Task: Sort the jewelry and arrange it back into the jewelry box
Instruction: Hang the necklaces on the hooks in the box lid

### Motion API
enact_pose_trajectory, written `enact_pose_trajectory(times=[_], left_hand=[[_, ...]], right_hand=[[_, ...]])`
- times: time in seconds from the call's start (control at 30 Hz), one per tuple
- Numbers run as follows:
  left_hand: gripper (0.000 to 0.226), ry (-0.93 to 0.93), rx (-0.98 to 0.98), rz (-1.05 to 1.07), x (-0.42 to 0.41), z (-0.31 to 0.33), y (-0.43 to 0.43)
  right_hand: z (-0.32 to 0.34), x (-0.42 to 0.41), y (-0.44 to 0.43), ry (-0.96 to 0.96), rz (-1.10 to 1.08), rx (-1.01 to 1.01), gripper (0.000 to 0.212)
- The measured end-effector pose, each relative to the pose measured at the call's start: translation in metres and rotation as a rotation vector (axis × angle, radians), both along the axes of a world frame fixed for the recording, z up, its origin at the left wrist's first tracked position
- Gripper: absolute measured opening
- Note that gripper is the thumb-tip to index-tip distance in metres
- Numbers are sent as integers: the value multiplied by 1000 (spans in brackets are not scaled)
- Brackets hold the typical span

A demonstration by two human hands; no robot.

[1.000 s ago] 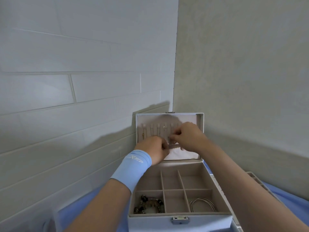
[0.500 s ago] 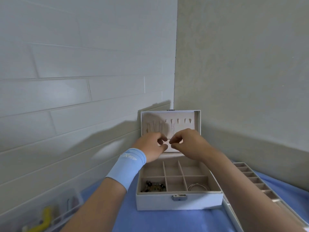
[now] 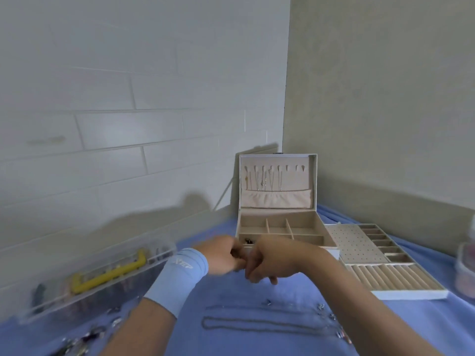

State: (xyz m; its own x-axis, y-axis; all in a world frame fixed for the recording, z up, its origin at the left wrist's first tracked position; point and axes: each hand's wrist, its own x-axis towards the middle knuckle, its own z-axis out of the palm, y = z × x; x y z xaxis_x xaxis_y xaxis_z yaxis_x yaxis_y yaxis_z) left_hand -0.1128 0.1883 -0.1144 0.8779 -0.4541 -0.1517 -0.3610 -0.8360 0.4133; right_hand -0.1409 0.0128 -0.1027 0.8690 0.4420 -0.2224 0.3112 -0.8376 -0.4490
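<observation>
Moved: your left hand (image 3: 226, 255) and right hand (image 3: 272, 260), from lid down to jewelry box (image 3: 277, 199) front — curled, touching, contents untellable | step: likely fetching next piece | next: fine pinch on chain (image 3: 257, 323), flat on blue cloth (image 3: 411, 317).

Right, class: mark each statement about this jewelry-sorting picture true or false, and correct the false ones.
1. The white jewelry box has its lid upright and open. True.
2. Thin chains hang inside that lid. True.
3. The beige ring tray lies left of the box. False: it lies right of it.
4. The clear plastic case has a red handle. False: the handle is yellow.
5. A long chain necklace lies on the blue cloth. True.
</observation>
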Motion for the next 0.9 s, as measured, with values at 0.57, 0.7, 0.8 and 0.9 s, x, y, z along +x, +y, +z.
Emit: enact_pose_trajectory(times=[0.57, 0.7, 0.8, 0.9], left_hand=[[11, 113, 161, -108, -6, -25, 15], [4, 87, 151, -95, -6, -26, 13], [10, 41, 52, -73, -2, -24, 18], [16, 134, -247, -60, 1, -24, 23]], right_hand=[[-40, 3, 3, 87, -17, -25, 16], [-43, 5, 5, 69, -10, -17, 12], [-41, 6, 3, 53, -38, 43, 8], [-36, 8, -1, 42, -78, 173, 12]])
